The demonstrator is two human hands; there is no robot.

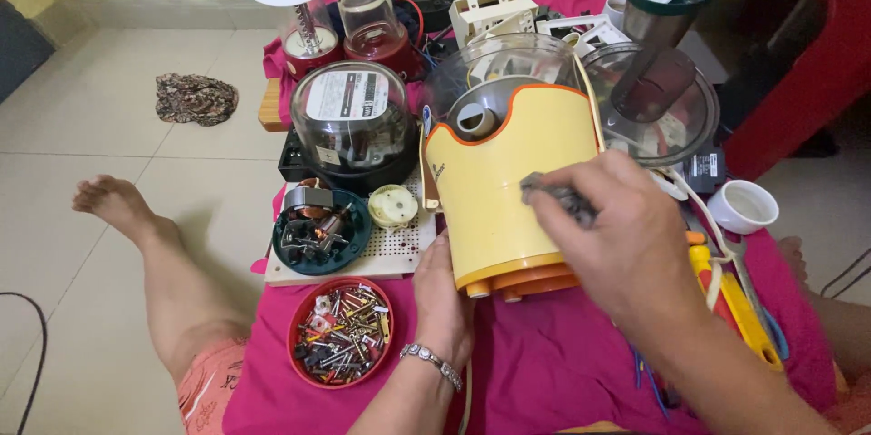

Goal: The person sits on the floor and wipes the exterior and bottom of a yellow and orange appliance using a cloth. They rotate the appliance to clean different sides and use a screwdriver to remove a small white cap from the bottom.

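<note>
**Yellow appliance base on pink cloth, both hands engaged**

Labels: the glass-domed meter (354, 122) behind and left of the work carries a pale rectangular label plate with dark print under its dome. A small black adapter (705, 166) on the right bears a white label patch. The yellow housing shows only a small dark mark near its upper left edge.

Orientation: the yellow appliance base (508, 195) lies tilted on the pink cloth (544, 371), at the centre of the low table. Its long axis runs from the near edge away from the person. The orange underside with stubby feet faces the person; the open top, with a grey central hub, points away.

Appearance: smooth pale-yellow plastic, orange trim along the top rim and bottom, a clear bowl (504, 63) just behind it.

Grip state: the left hand (442, 294), a metal watch at its wrist, rests against the lower left wall of the base, fingers flat, steadying it. The right hand (617, 235) is above the right side, fingers closed around a small grey part (553, 192) held against the housing.

Nearby: a red dish of screws (341, 332) and a dark green dish of parts (321, 231) lie to the left.
</note>
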